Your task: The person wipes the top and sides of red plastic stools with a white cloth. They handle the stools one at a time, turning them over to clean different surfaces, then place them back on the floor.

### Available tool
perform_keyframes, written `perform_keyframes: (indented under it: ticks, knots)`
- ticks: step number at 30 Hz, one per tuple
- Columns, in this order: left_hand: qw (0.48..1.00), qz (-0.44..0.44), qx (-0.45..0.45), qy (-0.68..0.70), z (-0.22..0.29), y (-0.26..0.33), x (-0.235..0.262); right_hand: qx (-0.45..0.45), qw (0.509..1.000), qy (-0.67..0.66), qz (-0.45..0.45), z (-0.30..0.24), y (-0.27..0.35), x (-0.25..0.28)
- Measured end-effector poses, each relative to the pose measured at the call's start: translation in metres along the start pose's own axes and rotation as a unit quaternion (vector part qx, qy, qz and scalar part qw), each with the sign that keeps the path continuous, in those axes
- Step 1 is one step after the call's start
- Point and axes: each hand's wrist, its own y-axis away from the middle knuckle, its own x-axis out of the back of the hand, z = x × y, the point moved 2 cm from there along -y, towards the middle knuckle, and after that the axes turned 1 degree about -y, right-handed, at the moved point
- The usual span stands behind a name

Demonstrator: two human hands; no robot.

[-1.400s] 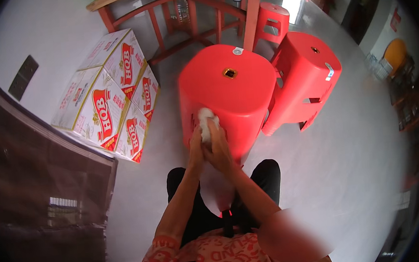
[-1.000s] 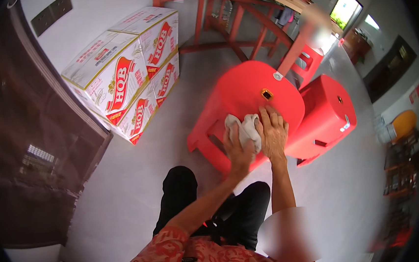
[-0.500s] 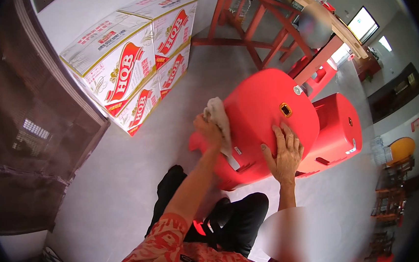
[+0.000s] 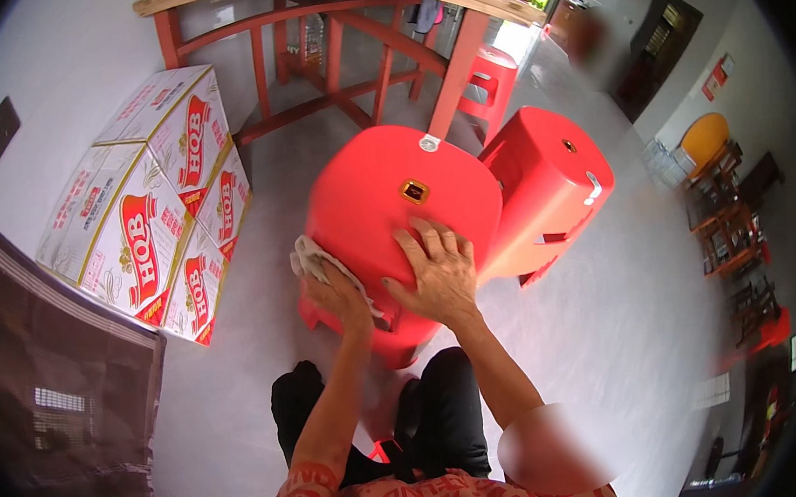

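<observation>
The left hand (image 4: 338, 295) clutches a soft white cloth (image 4: 310, 258) against the side of the red plastic stool (image 4: 395, 211), on the floor before the knees. The right hand (image 4: 438, 278) lies flat, fingers spread, on its smooth, probably light, slippery seat; the rim offers surer grip.

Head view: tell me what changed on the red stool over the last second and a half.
The left hand carried the white cloth from the red stool's top down to its left side. The right hand left the cloth and now lies flat on the seat. The left grip on the cloth, the second stool and the cartons stayed.
</observation>
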Motion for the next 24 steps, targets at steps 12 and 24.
perform_keyframes:
  ticks: [12,24]
  knots:
    - [0.990,-0.057,-0.006,0.130,-0.006,0.024,0.013,0.017,1.000,-0.025,-0.006,0.007,0.000,0.003]
    - [0.993,-0.107,-0.030,0.029,-0.038,-0.085,0.002,0.016,0.999,0.026,-0.015,0.001,-0.004,0.003]
